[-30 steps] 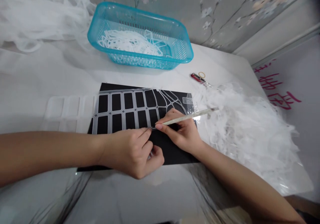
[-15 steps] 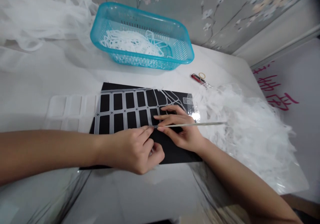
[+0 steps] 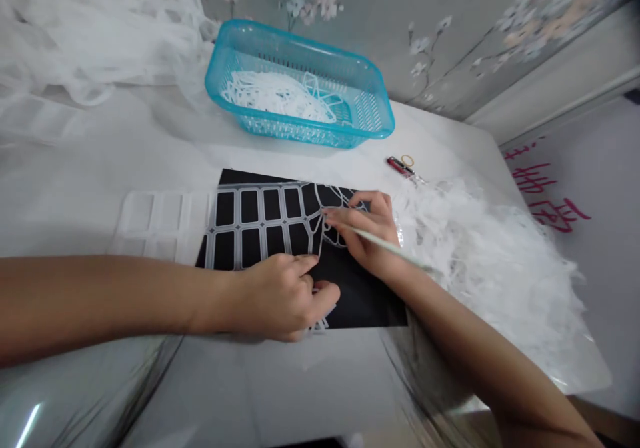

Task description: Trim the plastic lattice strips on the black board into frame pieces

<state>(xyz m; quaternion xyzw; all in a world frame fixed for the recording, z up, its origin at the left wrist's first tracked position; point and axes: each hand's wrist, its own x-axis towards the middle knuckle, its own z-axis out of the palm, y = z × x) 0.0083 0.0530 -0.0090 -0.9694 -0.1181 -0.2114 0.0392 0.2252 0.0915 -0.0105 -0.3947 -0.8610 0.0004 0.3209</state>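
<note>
White panel (image 3: 595, 161) bears pink writing (image 3: 533, 177); right hand (image 3: 371, 232) pinches stick (image 3: 384, 243), left hand (image 3: 285, 296) touches grid (image 3: 249, 225), grip unclear.

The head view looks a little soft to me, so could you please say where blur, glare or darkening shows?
In the head view, the pale stick in the right hand smears toward its far end, and the white heap lacks crisp edges; also in the head view, a bright streak glares at lower left, and the top-right corner goes dark.
</note>
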